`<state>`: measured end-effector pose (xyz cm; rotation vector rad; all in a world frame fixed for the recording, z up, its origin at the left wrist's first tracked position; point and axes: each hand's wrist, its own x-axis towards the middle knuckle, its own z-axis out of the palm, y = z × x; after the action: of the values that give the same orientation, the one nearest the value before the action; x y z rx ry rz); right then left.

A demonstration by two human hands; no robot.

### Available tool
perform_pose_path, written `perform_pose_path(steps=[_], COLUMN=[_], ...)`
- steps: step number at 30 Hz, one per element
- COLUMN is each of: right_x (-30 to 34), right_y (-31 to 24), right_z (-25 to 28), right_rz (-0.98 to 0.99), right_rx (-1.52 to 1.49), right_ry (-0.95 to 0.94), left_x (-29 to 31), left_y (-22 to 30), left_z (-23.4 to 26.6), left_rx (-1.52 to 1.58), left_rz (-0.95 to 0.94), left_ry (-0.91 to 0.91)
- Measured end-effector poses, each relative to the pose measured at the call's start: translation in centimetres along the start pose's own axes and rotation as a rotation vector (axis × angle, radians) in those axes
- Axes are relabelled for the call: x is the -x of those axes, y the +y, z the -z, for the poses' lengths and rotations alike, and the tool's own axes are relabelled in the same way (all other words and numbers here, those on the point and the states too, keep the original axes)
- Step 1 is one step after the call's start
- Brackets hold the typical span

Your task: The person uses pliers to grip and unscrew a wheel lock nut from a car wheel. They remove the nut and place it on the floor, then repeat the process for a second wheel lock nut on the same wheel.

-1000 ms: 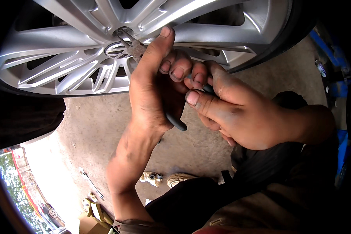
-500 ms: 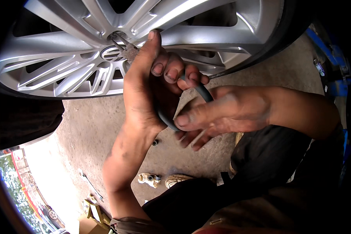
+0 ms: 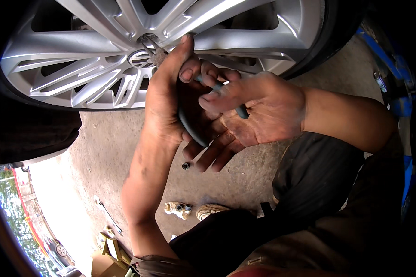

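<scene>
L hand (image 3: 164, 99) & R hand (image 3: 272, 108) bare w/ grime smudges, dk grey-brown sleeve (image 3: 155, 263) ending approx. at L elbow, brownish garment (image 3: 305, 244) w/ small pale stitch mark (image 3: 254, 261) nr btm edge, v. dk creased trousers (image 3: 314, 171), tan shoe (image 3: 209, 211) w/ ridges.

The wheel (image 3: 101, 27) is silver, the pliers (image 3: 159, 57) grey-brown with dark handles (image 3: 192, 131).

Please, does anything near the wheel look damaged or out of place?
Two things: the needle-nose pliers look rusty brown at the head, unlike their dark handles, and a small socket-like metal part lies loose on the concrete floor, apart from the wrench. I see no spill.
</scene>
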<state>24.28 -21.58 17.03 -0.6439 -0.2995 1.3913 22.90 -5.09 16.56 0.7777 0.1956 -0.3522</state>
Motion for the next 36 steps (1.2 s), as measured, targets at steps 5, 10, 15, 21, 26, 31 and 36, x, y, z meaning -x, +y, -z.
perform_pose_path(steps=[5,10,15,21,26,31,36], right_x=[-1.4,-2.4,-2.4,-2.8,-3.1,-3.4,-3.3], right_y=[0.3,0.8,0.7,0.8,1.0,1.3,1.1], right_z=[0.4,-0.8,-0.4,-1.0,-1.2,-1.0,-0.8], right_rz=[0.045,0.054,-0.029,-0.030,-0.037,-0.059,-0.073], right_rx=[-0.005,-0.053,0.021,0.015,-0.002,0.021,0.069], right_ry=[0.031,0.186,0.247,0.249,0.253,0.288,0.269], left_x=[-0.5,-0.6,-1.0,-0.7,-0.6,-0.8,-1.1], left_y=[0.4,0.8,0.2,0.5,0.6,0.8,0.2], left_z=[1.3,2.3,1.9,1.7,1.5,2.6,3.3], left_rx=[-0.103,-0.228,-0.287,-0.259,-0.249,-0.315,-0.193], left_rz=[0.018,0.017,-0.025,0.013,0.013,0.014,-0.031], left_ry=[-0.054,0.004,0.062,0.045,0.029,-0.036,-0.231])
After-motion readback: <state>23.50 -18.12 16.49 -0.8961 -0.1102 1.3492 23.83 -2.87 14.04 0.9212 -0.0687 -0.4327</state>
